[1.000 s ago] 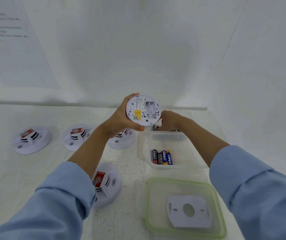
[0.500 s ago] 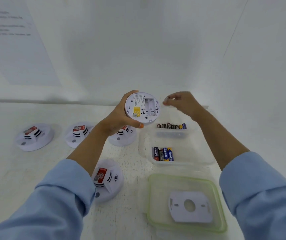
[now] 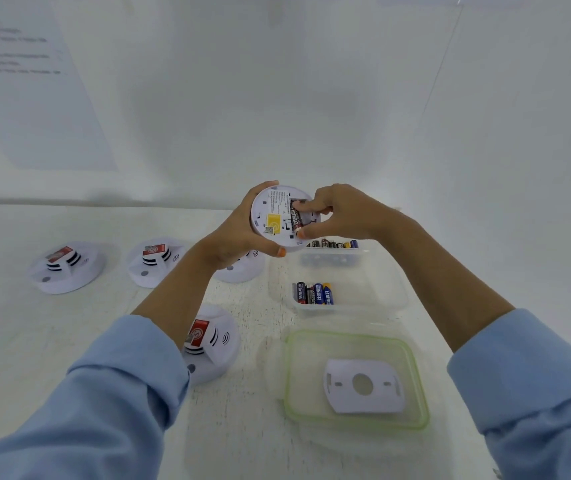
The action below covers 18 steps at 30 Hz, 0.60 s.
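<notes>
Smoke detector (image 3: 277,216) was held off the table, above the far left corner of the clear tub (image 3: 386,296), with its back face turned toward the camera. A yellow label showed on that face. One battery (image 3: 296,218), dark with a red band, lay lengthwise in the recess just right of the label.

Left hand (image 3: 239,233) grasped the detector by its rim: thumb hooked under the near edge, fingers wrapped over the far edge. Right hand (image 3: 343,213) pinched the battery, with fingertips at its upper end, thumb at its lower end and the other fingers curled. Whether the battery was fully seated could not be told.

Containers:
- The clear tub held two groups of batteries. A near cluster (image 3: 313,293) of about four, black, red and blue, lay side by side against the front left wall. A far row (image 3: 332,243) was lined up along the back wall.
- The green-rimmed lid (image 3: 419,379) lay flat just in front of the tub. It held one white mounting plate (image 3: 363,386) with a round centre hole.

Both forearms were raised and converged on the detector, blue sleeves (image 3: 536,393) pushed up to mid-forearm.

Four more detectors sat face up on the white table (image 3: 7,341) — two at far left (image 3: 67,266) (image 3: 154,261), one partly hidden behind the left wrist (image 3: 239,270) and one near the left sleeve (image 3: 209,341). A printed sheet (image 3: 35,98) hung on the wall at upper left, its text too blurred to read.
</notes>
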Each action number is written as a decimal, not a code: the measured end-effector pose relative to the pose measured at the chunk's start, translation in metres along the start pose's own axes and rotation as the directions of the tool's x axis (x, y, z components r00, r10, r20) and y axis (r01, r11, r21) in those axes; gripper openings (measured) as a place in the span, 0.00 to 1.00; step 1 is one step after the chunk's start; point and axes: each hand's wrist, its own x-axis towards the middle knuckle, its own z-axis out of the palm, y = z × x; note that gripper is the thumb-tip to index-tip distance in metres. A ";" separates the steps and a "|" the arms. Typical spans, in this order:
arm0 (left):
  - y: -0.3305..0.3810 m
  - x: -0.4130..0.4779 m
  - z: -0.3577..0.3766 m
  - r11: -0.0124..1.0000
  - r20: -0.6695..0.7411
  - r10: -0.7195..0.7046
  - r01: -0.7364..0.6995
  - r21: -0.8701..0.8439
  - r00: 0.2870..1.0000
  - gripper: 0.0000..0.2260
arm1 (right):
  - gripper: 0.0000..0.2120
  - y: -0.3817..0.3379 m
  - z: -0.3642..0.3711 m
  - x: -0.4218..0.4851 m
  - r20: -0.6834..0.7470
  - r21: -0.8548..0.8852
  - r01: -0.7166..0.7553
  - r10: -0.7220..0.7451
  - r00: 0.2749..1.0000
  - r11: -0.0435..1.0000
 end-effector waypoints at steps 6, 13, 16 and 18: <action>0.002 -0.004 0.003 1.000 0.016 -0.011 0.012 -0.019 1.000 0.44 | 0.21 0.001 -0.002 -0.001 -0.056 0.061 0.022 -0.019 0.998 0.998; 0.005 -0.004 0.006 0.999 0.016 -0.019 0.020 -0.047 1.000 0.43 | 0.19 0.002 -0.002 0.002 -0.169 0.244 0.059 -0.017 0.985 0.968; 0.006 -0.003 0.007 0.999 0.015 -0.009 0.010 -0.042 1.000 0.43 | 0.18 0.002 -0.001 0.000 -0.086 0.407 0.011 0.027 0.996 0.913; 0.005 -0.003 0.006 1.000 0.030 -0.008 0.009 -0.020 1.000 0.43 | 0.16 0.004 0.002 0.000 -0.051 0.445 -0.013 0.040 0.998 0.895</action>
